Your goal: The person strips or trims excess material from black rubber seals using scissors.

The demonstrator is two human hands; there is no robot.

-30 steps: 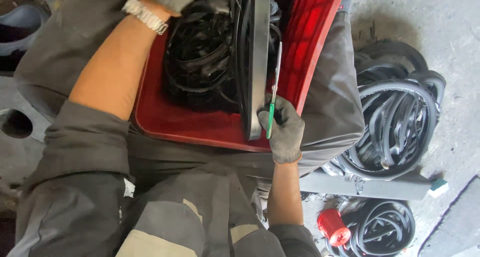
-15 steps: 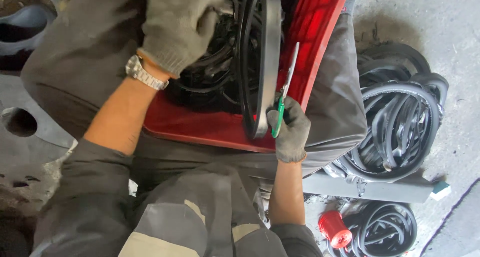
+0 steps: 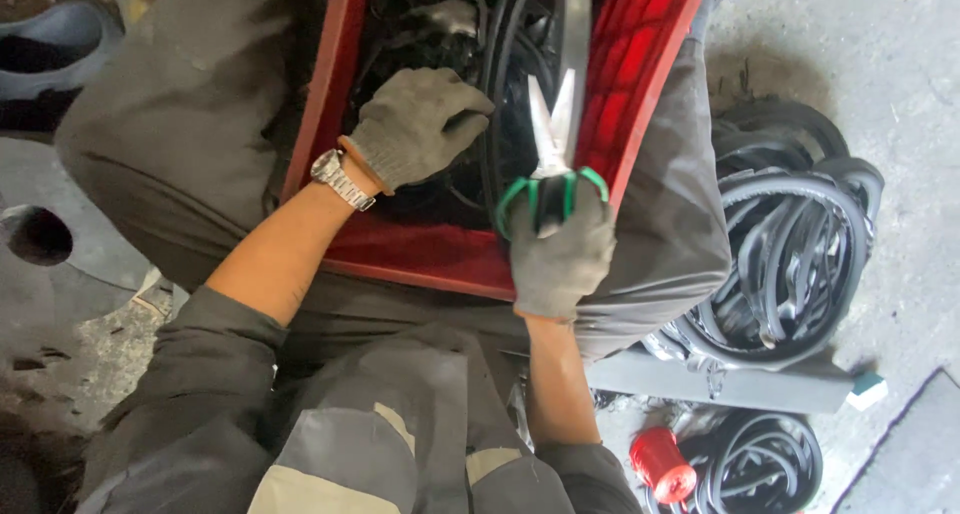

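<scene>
The gloved right hand [image 3: 560, 254] is clamped on green-handled pliers [image 3: 552, 144], whose tips point up over the red crate [image 3: 640, 84]. Just left, the gloved left hand [image 3: 415, 124] presses curled fingers onto black rubber belts [image 3: 500, 84] inside the crate.

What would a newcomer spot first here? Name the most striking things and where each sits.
The red crate at top centre, resting on the person's lap and packed with black rubber belts. Over it, the gloved right hand grips green-handled pliers, tips pointing into the crate, while the gloved left hand, a wristwatch at its wrist, reaches among the belts. More belts lie piled on the floor at right.
</scene>
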